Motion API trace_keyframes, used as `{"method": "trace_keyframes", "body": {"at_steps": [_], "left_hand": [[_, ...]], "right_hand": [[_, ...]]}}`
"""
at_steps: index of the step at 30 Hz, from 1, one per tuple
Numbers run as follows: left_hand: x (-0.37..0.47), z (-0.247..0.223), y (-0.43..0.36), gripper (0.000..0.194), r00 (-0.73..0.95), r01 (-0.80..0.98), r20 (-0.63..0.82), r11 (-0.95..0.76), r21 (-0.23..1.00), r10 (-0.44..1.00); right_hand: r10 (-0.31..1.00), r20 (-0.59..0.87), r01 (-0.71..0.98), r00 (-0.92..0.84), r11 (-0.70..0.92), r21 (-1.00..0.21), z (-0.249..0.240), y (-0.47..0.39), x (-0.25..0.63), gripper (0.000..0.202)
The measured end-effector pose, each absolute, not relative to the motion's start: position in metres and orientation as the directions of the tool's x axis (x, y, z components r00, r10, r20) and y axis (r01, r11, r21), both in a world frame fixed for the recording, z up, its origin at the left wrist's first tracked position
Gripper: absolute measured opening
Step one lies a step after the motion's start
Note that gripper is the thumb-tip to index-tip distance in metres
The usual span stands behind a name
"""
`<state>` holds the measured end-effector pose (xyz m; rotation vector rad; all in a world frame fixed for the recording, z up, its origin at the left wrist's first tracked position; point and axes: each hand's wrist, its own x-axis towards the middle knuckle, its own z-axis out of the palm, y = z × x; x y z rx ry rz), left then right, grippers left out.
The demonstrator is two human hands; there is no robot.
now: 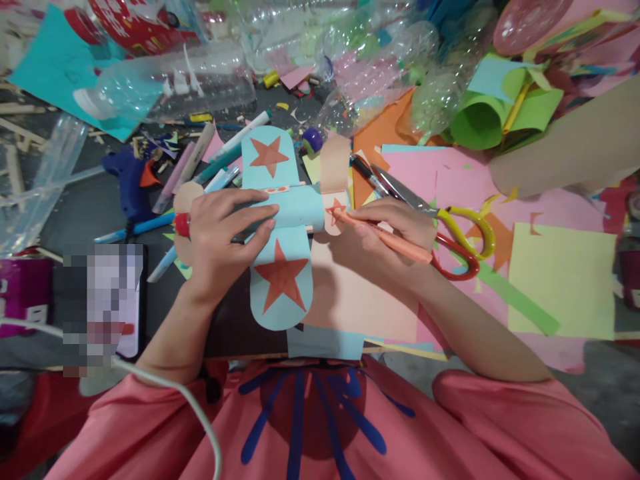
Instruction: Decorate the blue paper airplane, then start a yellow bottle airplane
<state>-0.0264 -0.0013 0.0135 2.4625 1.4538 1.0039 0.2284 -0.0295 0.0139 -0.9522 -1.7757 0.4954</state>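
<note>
A light-blue paper airplane (pixel 293 208) lies in front of me, with a large red-orange star on each rounded wing. Its tail end bears a peach paper strip (pixel 335 163), and a smaller star is outlined at the strip's near end. My left hand (pixel 223 230) grips the tube body from the left, fingers over the top and thumb along the near side. An orange marker (pixel 400 243) is pinched in my right hand (pixel 393 227), its tip touching the small star. A red bottle cap (pixel 182 225) and peach paper discs at the nose are partly behind my left hand.
Scissors (pixel 467 233) with red and yellow handles lie right beside my right hand. A blue glue gun (pixel 125 183), several markers and a phone (pixel 120 293) lie to the left. Plastic bottles (pixel 175 83) crowd the back; coloured paper sheets (pixel 563 283) cover the right. A white cable (pixel 195 407) crosses the lower left.
</note>
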Motion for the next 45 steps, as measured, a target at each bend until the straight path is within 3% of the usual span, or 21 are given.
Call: {"method": "trace_keyframes", "body": {"at_steps": [28, 35, 45], "left_hand": [[-0.0268, 0.0146, -0.0016, 0.010, 0.327, 0.733, 0.471, -0.534, 0.421, 0.820], [-0.0281, 0.0117, -0.0012, 0.010, 0.340, 0.710, 0.532, -0.583, 0.395, 0.775], [-0.0274, 0.0133, -0.0005, 0.011, 0.325, 0.737, 0.466, -0.529, 0.420, 0.823]], "right_hand": [[0.761, 0.622, 0.386, -0.185, 0.638, -0.666, 0.0160, -0.0298, 0.2294, 0.013], [0.812, 0.549, 0.442, -0.197, 0.573, -0.690, 0.0218, -0.0323, 0.2327, 0.012], [0.794, 0.575, 0.417, -0.196, 0.598, -0.684, 0.0195, -0.0308, 0.2340, 0.011]]}}
